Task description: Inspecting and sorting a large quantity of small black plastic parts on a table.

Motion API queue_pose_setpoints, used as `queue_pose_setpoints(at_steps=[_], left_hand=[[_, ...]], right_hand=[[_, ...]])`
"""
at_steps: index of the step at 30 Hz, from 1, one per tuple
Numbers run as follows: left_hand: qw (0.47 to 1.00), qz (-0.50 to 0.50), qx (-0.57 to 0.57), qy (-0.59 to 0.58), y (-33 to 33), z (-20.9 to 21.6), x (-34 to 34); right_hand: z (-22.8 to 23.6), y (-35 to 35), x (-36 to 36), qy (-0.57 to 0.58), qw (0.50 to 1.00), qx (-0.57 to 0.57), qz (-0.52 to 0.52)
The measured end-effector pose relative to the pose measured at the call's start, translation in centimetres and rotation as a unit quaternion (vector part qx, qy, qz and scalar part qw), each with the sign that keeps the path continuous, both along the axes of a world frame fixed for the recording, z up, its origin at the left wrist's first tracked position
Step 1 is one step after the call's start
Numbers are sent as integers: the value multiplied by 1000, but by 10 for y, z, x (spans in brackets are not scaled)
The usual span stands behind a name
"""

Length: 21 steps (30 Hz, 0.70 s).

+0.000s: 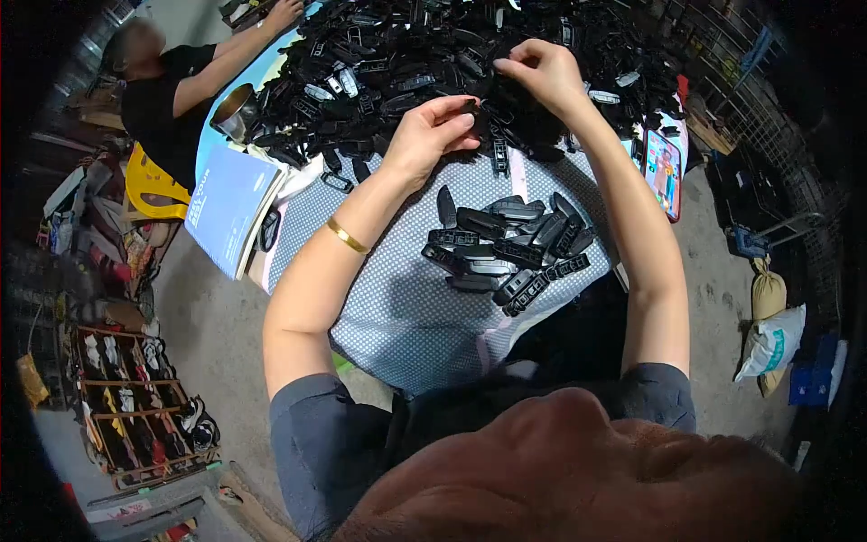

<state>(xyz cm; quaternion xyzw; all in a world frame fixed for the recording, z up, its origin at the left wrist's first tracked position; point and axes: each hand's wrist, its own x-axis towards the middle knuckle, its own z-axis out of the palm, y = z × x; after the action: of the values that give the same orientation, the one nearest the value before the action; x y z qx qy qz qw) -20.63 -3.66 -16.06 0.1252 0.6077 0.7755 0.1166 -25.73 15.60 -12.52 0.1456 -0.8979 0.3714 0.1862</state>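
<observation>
A large heap of black plastic pieces (pixel 379 86), which look like car key fob shells, covers the far part of the table. At the heap's near edge my left hand (pixel 429 135) pinches a small black piece (pixel 471 108) between thumb and fingers. My right hand (pixel 546 77) is above the heap, farther to the right, with thumb and forefinger pressed together; whatever is between them does not show against the black. Nearer to me, a smaller pile of key fob shells (pixel 506 244) lies on the patterned cloth (pixel 388 289).
A blue-covered book (pixel 230 208) and a metal cup (pixel 237 113) sit on the table's left side. At its right edge lies a phone (pixel 662 172) with a lit screen. Another person (pixel 172 81) reaches toward the heap at the far left, beside a yellow chair (pixel 149 185).
</observation>
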Motion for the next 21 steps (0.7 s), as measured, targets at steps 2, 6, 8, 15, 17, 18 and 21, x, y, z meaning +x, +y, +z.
queue_pose_setpoints(at_steps=[2,6,8,15,17,18,21], left_hand=[[1000,0,-19,2,1,1,4],[1000,1,7,30,11,0,10],[1000,-4,3,30,13,1,14],[999,-42,28,19,18,-2,18],[998,-29,46,27,18,-1,18],[998,-28,46,28,17,0,18],[999,-2,30,23,15,0,17]], right_hand=[[5,-1,19,-92,958,-254,98],[-12,-8,48,-77,881,-420,206],[-19,-8,54,-69,891,-401,202],[-32,-11,59,-16,902,-388,188],[-24,-13,66,-7,885,-408,224],[-25,-8,60,18,923,-315,219],[-28,-3,65,26,972,-186,142]])
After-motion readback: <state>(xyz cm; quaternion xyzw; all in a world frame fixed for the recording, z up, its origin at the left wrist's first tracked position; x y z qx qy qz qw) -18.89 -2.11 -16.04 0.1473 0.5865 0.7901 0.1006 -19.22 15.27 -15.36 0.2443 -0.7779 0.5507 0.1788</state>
